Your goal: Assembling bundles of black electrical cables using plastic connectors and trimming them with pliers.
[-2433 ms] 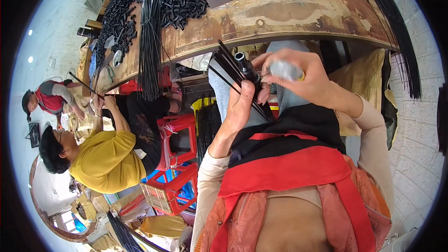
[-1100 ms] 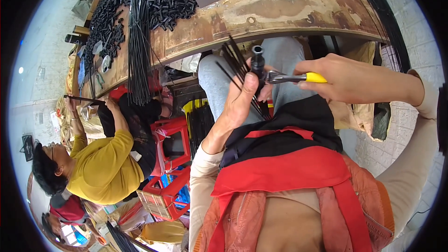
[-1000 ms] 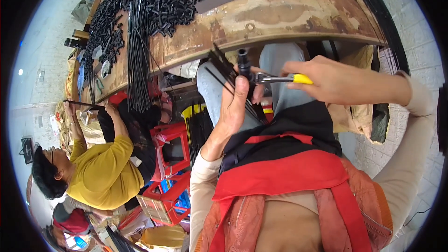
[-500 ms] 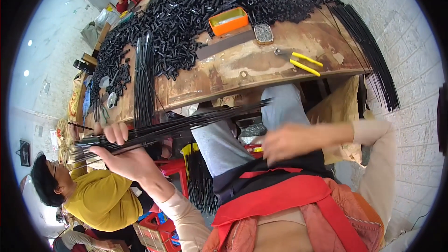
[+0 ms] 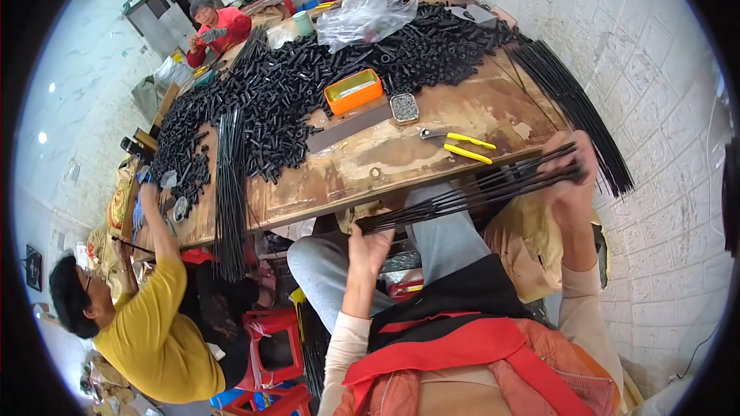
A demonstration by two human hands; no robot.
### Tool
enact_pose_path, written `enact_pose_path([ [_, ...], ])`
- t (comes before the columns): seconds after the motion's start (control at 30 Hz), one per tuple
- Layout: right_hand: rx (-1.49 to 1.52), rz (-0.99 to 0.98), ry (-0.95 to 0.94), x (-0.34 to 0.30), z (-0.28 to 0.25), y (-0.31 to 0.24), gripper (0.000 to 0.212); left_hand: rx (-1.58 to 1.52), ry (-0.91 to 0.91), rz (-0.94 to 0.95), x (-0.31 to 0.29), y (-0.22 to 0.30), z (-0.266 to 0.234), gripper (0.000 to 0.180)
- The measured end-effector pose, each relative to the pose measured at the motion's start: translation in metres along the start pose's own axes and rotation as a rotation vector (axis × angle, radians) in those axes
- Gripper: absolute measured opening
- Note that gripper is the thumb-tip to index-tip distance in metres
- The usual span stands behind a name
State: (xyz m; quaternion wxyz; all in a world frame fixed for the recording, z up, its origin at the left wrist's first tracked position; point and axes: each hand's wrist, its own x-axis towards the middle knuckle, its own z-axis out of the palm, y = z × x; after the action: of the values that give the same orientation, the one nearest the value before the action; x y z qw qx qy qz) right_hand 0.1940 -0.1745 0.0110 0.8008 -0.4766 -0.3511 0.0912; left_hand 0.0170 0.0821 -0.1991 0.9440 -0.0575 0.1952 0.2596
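A loose bunch of thin black rods (image 5: 470, 198) stretches across in front of me, above my lap and below the table's front edge. My left hand (image 5: 371, 249) is closed round its left end, with the thumb up. At the other end my right hand (image 5: 574, 173) grips the bunch, which fans out slightly there. The rods slope up toward the right. Just beyond them, on the wooden table (image 5: 339, 185), lie end-cutting pliers (image 5: 470, 155) with yellow handles.
Black tubular parts (image 5: 270, 100) are heaped over the table. An orange box (image 5: 353, 100), a small clear tray (image 5: 403, 109) and a flat grey strip (image 5: 347, 131) lie nearer. Rod bundles overhang at left (image 5: 230, 200) and right (image 5: 578, 111). A person in yellow (image 5: 158, 331) works at my left.
The rod bunch has swung from the far left to the middle and right. My right hand, free before, now grips its right end. The head view has tilted up, showing more table.
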Motion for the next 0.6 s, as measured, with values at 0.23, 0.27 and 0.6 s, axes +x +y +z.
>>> enact_pose_path([
  [0.23,-0.134,0.429,-0.662,-0.051,0.079,0.098,0.027,1.142,-0.119,0.178,-0.066,-0.020,0.007,0.031],
  [0.27,-0.073,0.470,-0.697,-0.049,0.087,0.109,0.026,1.388,-0.096,0.456,-0.077,-0.020,0.037,0.029],
  [0.6,0.131,0.616,-0.658,-0.011,0.109,0.128,0.019,1.327,-0.200,0.605,-0.109,-0.010,0.077,0.031],
])
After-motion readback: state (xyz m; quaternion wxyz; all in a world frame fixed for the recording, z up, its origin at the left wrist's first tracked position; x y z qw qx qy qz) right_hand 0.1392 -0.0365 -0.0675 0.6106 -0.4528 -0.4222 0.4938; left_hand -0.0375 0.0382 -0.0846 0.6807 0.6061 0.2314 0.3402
